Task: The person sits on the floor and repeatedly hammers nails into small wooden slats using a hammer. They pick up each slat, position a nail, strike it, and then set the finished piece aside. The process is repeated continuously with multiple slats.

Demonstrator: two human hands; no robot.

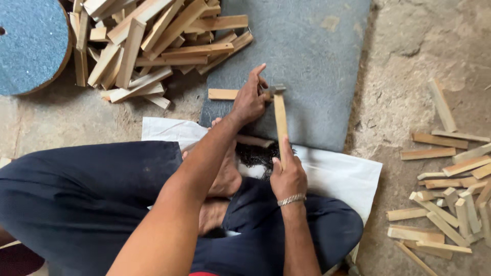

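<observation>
On grey mat [317, 61] | right hand [289, 176] grips hammer [280, 120] (handle vertical, head away) | left hand [249, 99] pins strip [222, 94] crosswise

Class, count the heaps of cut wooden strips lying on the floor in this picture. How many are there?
2. One heap lies at top left beside the blue disc; the other heap is spread at the right. Both run past the frame edge, so more strips may be hidden.

I count one hammer [280, 120], one grey mat [312, 56], one white cloth [337, 174], one round blue disc [30, 43], and two heaps of wooden strips, too many to count.
</observation>
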